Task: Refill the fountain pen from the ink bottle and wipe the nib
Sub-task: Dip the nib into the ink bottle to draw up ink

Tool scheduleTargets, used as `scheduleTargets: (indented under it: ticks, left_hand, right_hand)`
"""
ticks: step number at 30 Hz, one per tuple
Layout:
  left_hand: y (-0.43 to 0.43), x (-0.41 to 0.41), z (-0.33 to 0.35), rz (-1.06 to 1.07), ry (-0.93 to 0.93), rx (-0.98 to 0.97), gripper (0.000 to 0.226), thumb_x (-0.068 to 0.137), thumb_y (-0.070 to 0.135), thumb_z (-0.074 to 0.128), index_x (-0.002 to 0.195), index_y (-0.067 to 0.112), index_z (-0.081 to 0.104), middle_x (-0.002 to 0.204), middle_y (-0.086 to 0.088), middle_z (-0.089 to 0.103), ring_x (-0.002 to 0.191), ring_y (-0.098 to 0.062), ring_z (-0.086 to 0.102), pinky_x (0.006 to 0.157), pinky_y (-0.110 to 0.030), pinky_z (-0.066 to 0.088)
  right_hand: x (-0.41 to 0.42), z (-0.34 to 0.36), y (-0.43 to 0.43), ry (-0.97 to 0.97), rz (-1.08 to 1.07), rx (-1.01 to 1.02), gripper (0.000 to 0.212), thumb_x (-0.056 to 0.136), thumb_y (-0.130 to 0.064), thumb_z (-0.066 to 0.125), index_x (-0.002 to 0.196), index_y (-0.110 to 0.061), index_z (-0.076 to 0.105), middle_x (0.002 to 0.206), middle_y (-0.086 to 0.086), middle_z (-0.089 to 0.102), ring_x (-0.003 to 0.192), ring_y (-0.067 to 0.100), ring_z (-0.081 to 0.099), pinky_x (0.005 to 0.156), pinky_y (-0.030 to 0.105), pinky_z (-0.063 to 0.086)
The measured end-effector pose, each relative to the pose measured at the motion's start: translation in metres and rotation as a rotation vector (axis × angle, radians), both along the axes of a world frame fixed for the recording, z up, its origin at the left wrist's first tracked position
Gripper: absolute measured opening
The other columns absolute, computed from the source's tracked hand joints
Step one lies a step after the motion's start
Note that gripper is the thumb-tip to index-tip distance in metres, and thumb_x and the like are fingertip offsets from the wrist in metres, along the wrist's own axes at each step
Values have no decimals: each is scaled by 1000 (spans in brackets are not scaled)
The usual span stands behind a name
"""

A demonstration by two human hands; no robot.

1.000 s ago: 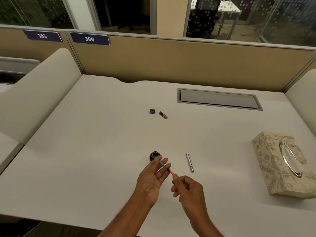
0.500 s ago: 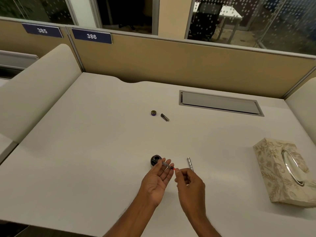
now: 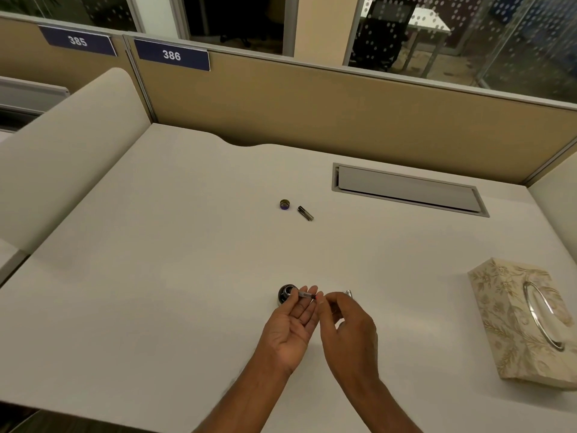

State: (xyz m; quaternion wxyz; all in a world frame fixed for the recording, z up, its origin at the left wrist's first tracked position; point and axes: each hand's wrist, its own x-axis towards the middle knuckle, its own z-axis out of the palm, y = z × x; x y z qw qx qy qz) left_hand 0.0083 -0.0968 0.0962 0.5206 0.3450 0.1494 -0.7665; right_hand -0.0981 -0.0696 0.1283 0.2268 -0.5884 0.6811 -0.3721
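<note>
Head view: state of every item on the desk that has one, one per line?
Ink bottle: open, upright, beside left fingertips.
Bottle cap: off, lying mid-desk.
Pen section: disassembled, held across left hand fingers; right hand pinches its red end.
Dark pen part: loose, lying beside cap.
Silver pen part: on desk, mostly hidden by right hand.
Tissue box: no tissue visibly pulled out.

Single head-worn wide-angle view, looking forward and down from above near edge of tabletop [image 3: 156, 276]. Hands [image 3: 290, 329] close, low centre. Partition [image 3: 312, 114] at far side, glass wall beyond. Edges bowed by lens. No second view.
</note>
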Motion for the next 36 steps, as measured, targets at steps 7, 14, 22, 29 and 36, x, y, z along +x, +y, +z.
scheduleTargets:
  ticks: [7,14,22,29,36]
  left_hand:
    - [-1,2,-3,-8,15,-3,23,101,16,57,112,-2,66,105,-21,79,87,-30,79,85,-42,60]
    - [-4,2,-2,-22,35,-12,23,101,17,56,107,-2,68,104,-22,78,103,-35,74,87,-47,59]
    - [-4,0,-5,11,61,-4,22,100,16,58,105,-3,68,106,-24,77,91,-35,79,103,-49,53]
    - [-4,0,2,20,95,4,20,101,16,57,103,-2,67,96,-22,79,80,-31,80,66,-44,66]
    - [-3,0,13,15,111,-2,26,103,17,54,95,-4,67,86,-24,79,74,-35,79,64,-45,65]
  right_hand:
    - [-2,-3,-5,55,50,-8,7,97,-28,62,94,-31,68,80,-22,66,73,7,65,64,29,57]
    - [1,1,-14,127,86,-47,5,97,-29,63,98,-29,68,85,-19,66,71,7,64,61,29,58]
    - [-1,0,-19,116,107,-45,9,96,-22,67,102,-26,70,93,-18,68,76,2,63,66,12,48]
    - [-1,1,-20,146,145,-53,10,96,-23,65,102,-29,71,95,-19,68,78,7,64,65,26,56]
    - [0,2,-23,169,174,-55,9,97,-22,64,101,-27,70,97,-17,68,79,5,63,67,29,57]
